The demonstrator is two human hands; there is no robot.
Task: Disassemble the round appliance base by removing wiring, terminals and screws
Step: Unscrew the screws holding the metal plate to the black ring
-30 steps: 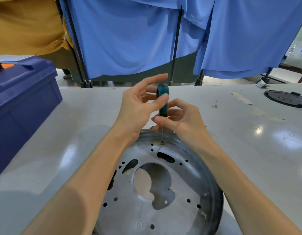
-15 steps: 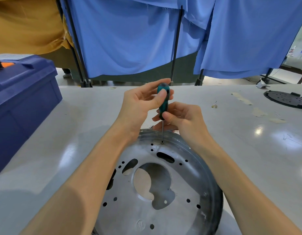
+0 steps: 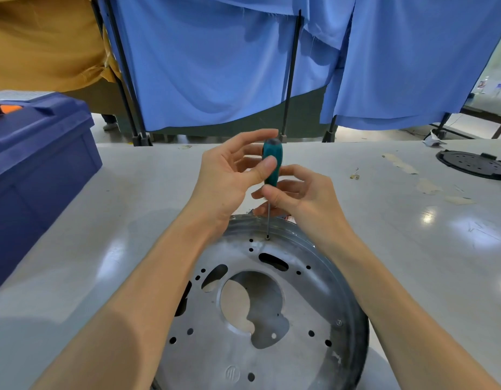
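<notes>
A round grey metal appliance base [image 3: 297, 319], full of holes and cut-outs, lies on the table close to me. A screwdriver with a teal handle [image 3: 272, 161] stands upright with its tip in a screw [image 3: 268, 237] near the base's far rim. My left hand [image 3: 229, 178] pinches the upper handle between thumb and fingers. My right hand [image 3: 302, 195] grips the bottom of the handle and the top of the shaft. Another screw [image 3: 339, 322] sits at the base's right rim.
A dark blue toolbox [image 3: 32, 170] stands at the left on the white table [image 3: 412, 249]. A black round plastic cover [image 3: 474, 164] lies at the far right, with tape scraps [image 3: 400, 164] nearby. Blue curtains [image 3: 215, 66] hang behind the table.
My left fingers closed round the handle half a second ago and have opened out again, thumb still on it. The right hand's fingers shifted slightly. The screwdriver stays on the same screw.
</notes>
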